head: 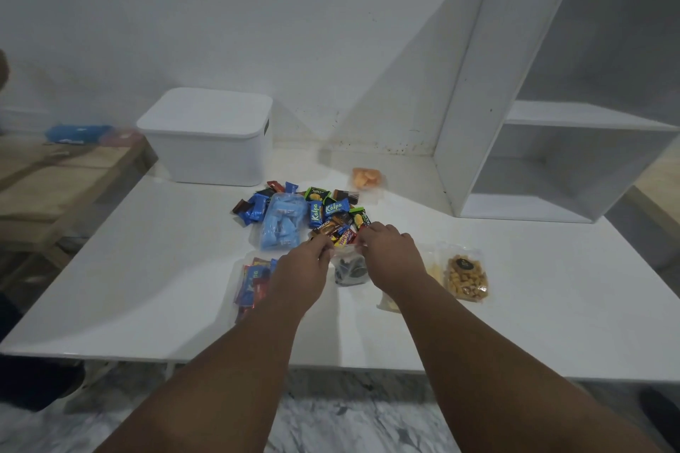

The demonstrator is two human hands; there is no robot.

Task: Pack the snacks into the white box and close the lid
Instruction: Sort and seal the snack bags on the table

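The white box (206,154) stands at the back left of the white table (147,287) with its lid (206,110) on. Small wrapped snacks (323,211) lie piled in the middle, beside a clear bag of blue packets (283,224). My left hand (301,268) and my right hand (390,254) both pinch the top edge of a clear bag of dark cookies (349,268) just below the pile. A bag of red and blue packets (252,283) lies partly under my left wrist. To the right sits a bag of golden nuts (467,278), and a pale bag (390,302) is half hidden by my right forearm.
An orange snack bag (366,178) lies further back, near a white open shelf unit (552,158) tilted at the right. A wooden bench (55,188) with a blue item (77,132) stands left of the table. Marble floor shows below the front edge.
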